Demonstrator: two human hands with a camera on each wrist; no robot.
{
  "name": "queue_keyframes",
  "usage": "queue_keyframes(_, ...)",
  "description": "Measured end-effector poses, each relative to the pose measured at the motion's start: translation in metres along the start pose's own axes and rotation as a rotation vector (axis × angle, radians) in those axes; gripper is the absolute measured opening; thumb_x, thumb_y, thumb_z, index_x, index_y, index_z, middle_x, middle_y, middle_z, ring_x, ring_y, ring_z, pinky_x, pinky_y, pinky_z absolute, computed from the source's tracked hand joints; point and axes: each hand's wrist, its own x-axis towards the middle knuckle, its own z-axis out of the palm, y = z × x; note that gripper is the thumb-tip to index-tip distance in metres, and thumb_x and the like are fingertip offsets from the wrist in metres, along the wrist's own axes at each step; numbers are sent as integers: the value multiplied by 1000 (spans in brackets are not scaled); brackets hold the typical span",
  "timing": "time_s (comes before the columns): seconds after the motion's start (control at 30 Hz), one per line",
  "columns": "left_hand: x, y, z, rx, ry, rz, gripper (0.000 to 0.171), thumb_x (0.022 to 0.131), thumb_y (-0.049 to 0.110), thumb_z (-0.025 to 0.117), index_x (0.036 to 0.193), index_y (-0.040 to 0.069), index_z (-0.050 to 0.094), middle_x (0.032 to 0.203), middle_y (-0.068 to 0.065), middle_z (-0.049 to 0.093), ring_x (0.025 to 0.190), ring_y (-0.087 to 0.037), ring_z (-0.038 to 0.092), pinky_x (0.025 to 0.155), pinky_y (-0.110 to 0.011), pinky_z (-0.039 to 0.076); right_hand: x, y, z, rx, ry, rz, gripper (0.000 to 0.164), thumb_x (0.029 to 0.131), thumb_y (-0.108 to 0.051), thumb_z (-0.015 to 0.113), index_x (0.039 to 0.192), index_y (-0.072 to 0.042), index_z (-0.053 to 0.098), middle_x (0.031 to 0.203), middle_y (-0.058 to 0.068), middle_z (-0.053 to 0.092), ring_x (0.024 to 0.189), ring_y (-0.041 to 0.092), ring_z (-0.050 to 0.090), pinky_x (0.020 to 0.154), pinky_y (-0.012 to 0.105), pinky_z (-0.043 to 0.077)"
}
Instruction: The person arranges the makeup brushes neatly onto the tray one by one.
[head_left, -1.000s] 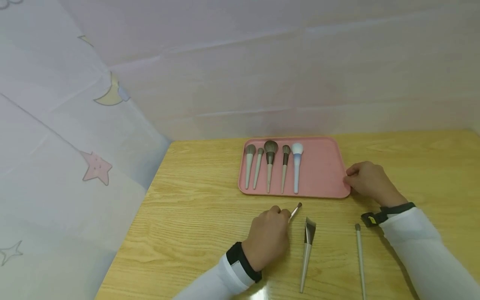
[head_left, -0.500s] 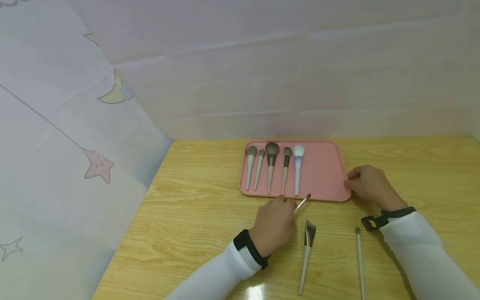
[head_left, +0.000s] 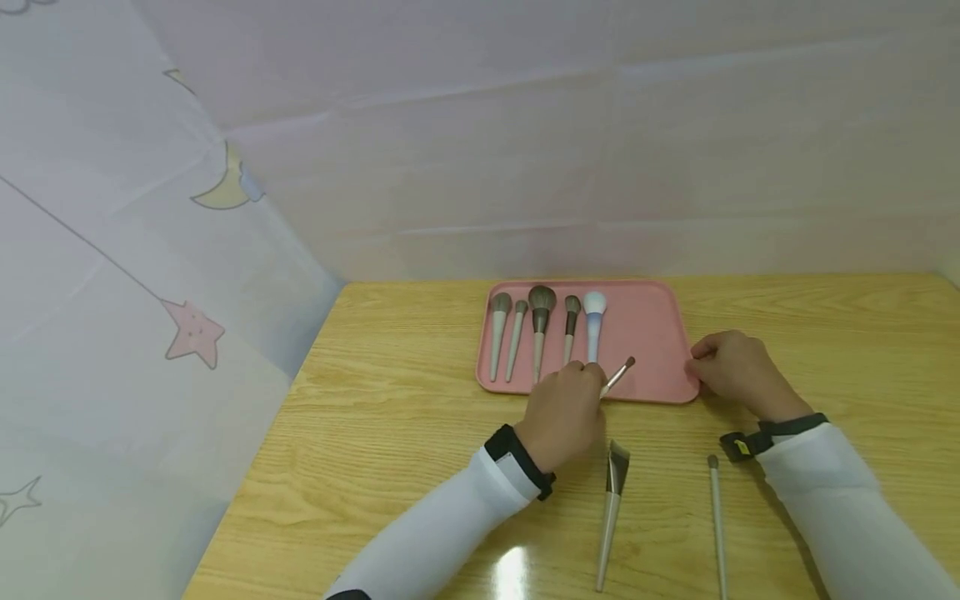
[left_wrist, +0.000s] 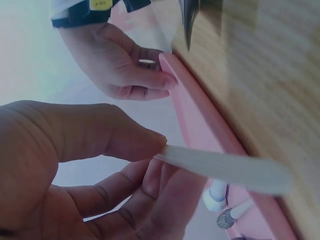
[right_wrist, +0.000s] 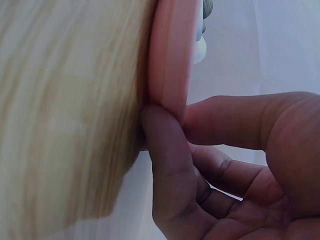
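My left hand (head_left: 564,415) pinches a slim makeup brush (head_left: 617,377) between thumb and fingers, its small brown tip over the front part of the pink tray (head_left: 647,346). In the left wrist view the pale handle end of this brush (left_wrist: 230,170) points toward the lower right. At the tray's right edge my right hand (head_left: 742,373) grips the rim. Thumb and index finger pinch that rim (right_wrist: 170,60) in the right wrist view. Several makeup brushes lie side by side in the tray's left half, the rightmost a white and blue brush (head_left: 594,321). My left hand partly covers some handles.
An angled makeup brush (head_left: 613,508) lies on the wooden table (head_left: 390,400) in front of the tray. Farther right lies a thin brush (head_left: 717,517), near my right forearm. A pale cloth wall (head_left: 480,167) stands behind the table, another at the left.
My left hand has moved forward and right with the slim makeup brush, from the table in front of the tray to above its front edge. My right hand stays on the rim.
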Motion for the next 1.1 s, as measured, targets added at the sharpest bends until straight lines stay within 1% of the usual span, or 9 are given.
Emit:
queue_keyframes(0.1,11,0,-3,-32,-10,-18,16,89,3,73,105,7,74,87,-2,70,69,-7,60,51,-19,45,0,-1,-1,6,-11,8,40,96,-15,63,121,17,65,92,22,75,76,23,67,63,29,49)
queue_keyframes(0.37,43,-1,-6,-152,-47,-40,6,89,1,70,90,7,70,77,-3,65,57,-7,47,43,-18,37,-2,0,-1,2,14,-7,38,94,-15,64,117,15,67,91,21,75,77,24,67,64,28,48)
queue_keyframes(0.5,56,-1,-5,-256,-97,-89,19,88,0,70,106,4,76,85,-6,73,53,-7,50,42,-17,40,-3,0,-1,10,12,-5,39,93,-15,63,117,15,67,93,22,75,79,25,68,64,28,49)
queue_keyframes(0.6,65,0,-4,-322,-113,-129,32,90,1,70,122,4,75,92,-6,76,52,-7,53,42,-18,43,-3,-1,0,14,13,-10,39,94,-15,63,117,16,67,95,23,75,79,25,68,65,29,49)
queue_keyframes(0.67,70,0,-4,-341,-110,-139,32,91,2,69,122,4,75,86,-4,73,49,-7,52,41,-18,42,-4,-2,1,16,15,-10,38,94,-15,63,117,16,67,95,23,75,79,24,68,65,29,49)
queue_keyframes(0.8,83,2,-4,-329,-88,-158,5,89,3,70,91,7,72,62,4,50,43,-6,40,40,-18,34,-4,-5,1,22,13,0,37,95,-14,63,117,16,67,94,23,74,78,24,67,64,29,49)
queue_keyframes(0.9,94,3,-1,-295,-77,-178,23,90,4,71,71,10,59,55,5,38,43,-7,34,40,-19,30,-4,-6,2,16,14,5,36,95,-14,63,117,15,67,93,22,74,77,23,67,63,29,49)
queue_keyframes(0.97,101,5,1,-252,-70,-192,28,91,8,72,68,12,57,55,5,41,44,-8,38,41,-19,33,-4,-7,3,14,14,6,36,95,-14,63,116,15,67,93,22,75,76,23,67,62,29,49)
queue_keyframes(1.1,112,8,7,-129,-68,-227,22,93,16,74,75,13,61,67,3,53,57,-10,50,49,-22,41,-4,-8,5,21,10,12,36,96,-14,62,117,16,67,93,22,74,76,23,66,62,29,50)
